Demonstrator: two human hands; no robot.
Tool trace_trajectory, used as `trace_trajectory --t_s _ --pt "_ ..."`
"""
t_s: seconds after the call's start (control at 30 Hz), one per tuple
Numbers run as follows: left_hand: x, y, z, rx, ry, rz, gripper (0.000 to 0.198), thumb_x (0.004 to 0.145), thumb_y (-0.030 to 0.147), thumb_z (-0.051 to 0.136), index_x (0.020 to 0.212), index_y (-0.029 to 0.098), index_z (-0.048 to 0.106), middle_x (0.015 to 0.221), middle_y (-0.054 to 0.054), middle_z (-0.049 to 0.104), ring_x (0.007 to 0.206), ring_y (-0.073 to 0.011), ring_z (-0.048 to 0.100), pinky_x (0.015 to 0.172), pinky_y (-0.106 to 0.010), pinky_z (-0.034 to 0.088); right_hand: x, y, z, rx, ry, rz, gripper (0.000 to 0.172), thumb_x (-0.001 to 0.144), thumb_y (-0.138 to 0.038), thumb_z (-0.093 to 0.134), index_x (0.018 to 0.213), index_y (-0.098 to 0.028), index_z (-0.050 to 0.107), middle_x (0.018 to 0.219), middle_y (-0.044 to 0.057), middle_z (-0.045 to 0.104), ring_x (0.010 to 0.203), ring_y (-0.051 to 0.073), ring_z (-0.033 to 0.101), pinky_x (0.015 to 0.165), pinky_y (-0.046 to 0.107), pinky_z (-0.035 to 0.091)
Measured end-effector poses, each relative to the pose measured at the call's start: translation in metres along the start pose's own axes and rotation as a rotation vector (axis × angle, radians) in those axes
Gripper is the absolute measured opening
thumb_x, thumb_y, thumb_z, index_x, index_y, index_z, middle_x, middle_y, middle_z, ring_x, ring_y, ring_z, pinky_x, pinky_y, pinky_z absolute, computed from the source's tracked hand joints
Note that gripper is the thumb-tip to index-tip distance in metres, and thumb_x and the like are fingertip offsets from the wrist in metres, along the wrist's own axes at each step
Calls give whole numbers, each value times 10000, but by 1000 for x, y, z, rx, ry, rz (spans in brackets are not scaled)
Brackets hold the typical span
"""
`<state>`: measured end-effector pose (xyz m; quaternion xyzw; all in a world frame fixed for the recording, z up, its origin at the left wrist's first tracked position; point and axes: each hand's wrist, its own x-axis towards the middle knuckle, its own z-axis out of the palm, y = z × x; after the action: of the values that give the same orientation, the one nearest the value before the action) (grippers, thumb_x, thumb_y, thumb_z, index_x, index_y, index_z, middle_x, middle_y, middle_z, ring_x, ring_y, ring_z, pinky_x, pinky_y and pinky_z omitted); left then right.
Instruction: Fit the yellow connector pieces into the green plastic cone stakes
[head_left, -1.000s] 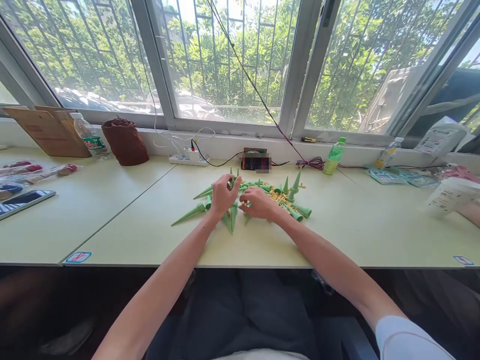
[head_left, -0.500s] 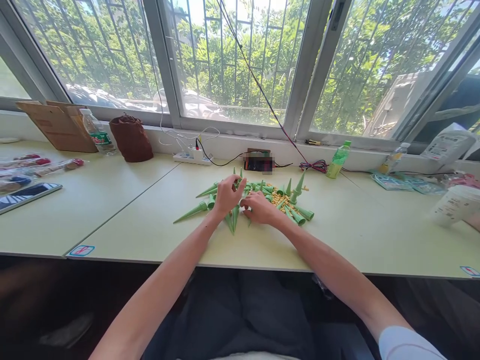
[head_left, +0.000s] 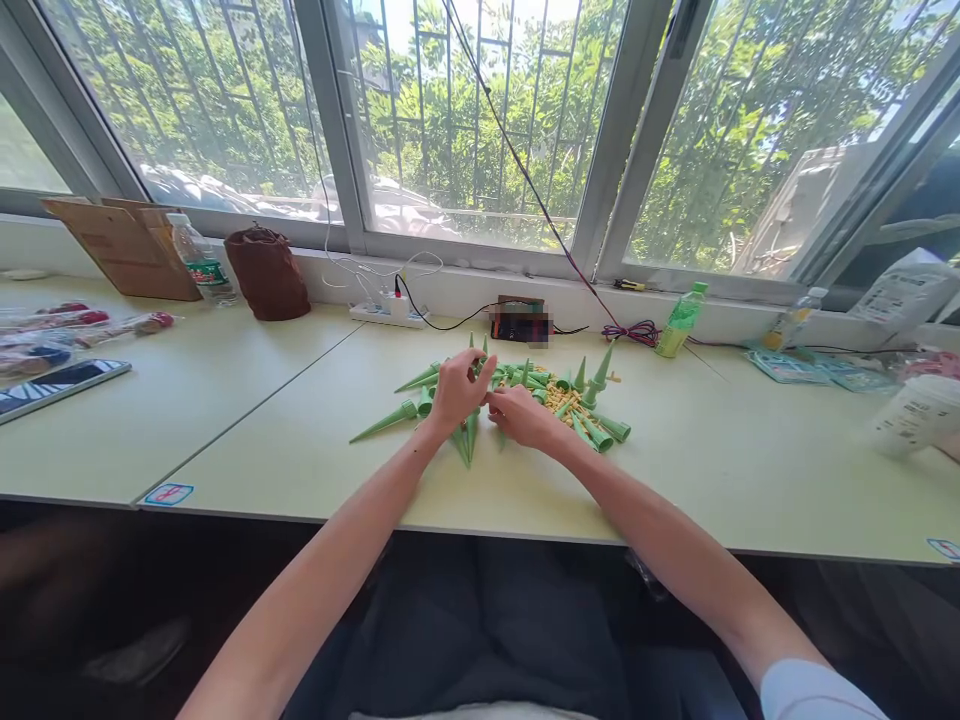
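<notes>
My left hand (head_left: pixel 459 392) is over a pile of green pointed plastic cones, its fingers curled; whatever they hold is hidden. Close against it, my right hand (head_left: pixel 521 415) has its fingers pinched together near the left palm, and any small thing in them cannot be made out. A long green cone (head_left: pixel 384 422) lies on its side left of the hands. Other cones (head_left: pixel 469 445) point toward me below the left hand. Right of my hands, small tan pieces (head_left: pixel 564 402) are heaped among more cones, and one tall green cone (head_left: pixel 600 375) stands nearly upright.
A pale table (head_left: pixel 675 480) carries everything. Behind the pile are a dark phone-like device (head_left: pixel 517 325), a white power strip (head_left: pixel 390 313) and cables. A green bottle (head_left: pixel 682 320) stands right; a brown bag (head_left: pixel 267 275), clear bottle (head_left: pixel 202 265) and phone (head_left: pixel 64 388) are left.
My right fingers have drawn in and up slightly, closer to my left hand. My left hand has stayed nearly still over the pile. The whole view has shifted a little.
</notes>
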<state>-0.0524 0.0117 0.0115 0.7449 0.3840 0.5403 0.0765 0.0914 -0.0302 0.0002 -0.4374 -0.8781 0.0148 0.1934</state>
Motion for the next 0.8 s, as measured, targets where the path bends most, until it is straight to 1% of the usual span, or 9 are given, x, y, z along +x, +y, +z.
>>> trace_trajectory --t_s 0.07,0.13,0.3,0.5,0.7,0.8 --pt "0 0 0 4 -1 -4 319 904 458 518 835 171 642 670 9 609 459 -88 435 588 -261 391 1 3 3 47 27 -23 253 848 -16 496 1029 -126 636 888 70 629 747 143 527 720 256 362" --pt "0 -1 0 4 0 -5 318 901 461 523 843 173 645 682 3 620 464 -90 444 587 -261 389 2 5 6 101 83 -31 215 873 -49 486 997 -128 642 886 72 617 753 146 527 708 251 380" --pt "0 -3 1 3 25 6 320 906 460 517 840 175 646 700 -6 631 475 -95 448 586 -263 384 3 2 4 218 196 -1 251 895 -51 426 971 -132 651 898 75 634 799 150 542 746 256 418" --pt "0 -3 1 6 32 8 327 907 466 514 842 173 643 717 -14 639 487 -101 454 587 -264 381 3 -3 -2 201 247 83 274 875 -31 421 925 -145 665 848 60 657 800 159 535 755 261 405" --pt "0 -1 0 -9 36 -3 342 914 474 501 837 170 637 687 -5 608 473 -96 436 577 -262 374 3 -2 -2 224 292 133 236 905 -81 436 942 -141 662 871 63 655 758 152 539 726 255 403" --pt "0 -1 -1 -11 41 -2 344 915 476 495 850 169 636 689 -5 604 468 -95 426 572 -261 373 2 0 -1 216 285 149 202 895 -83 467 938 -142 655 855 55 651 751 147 548 733 254 405"
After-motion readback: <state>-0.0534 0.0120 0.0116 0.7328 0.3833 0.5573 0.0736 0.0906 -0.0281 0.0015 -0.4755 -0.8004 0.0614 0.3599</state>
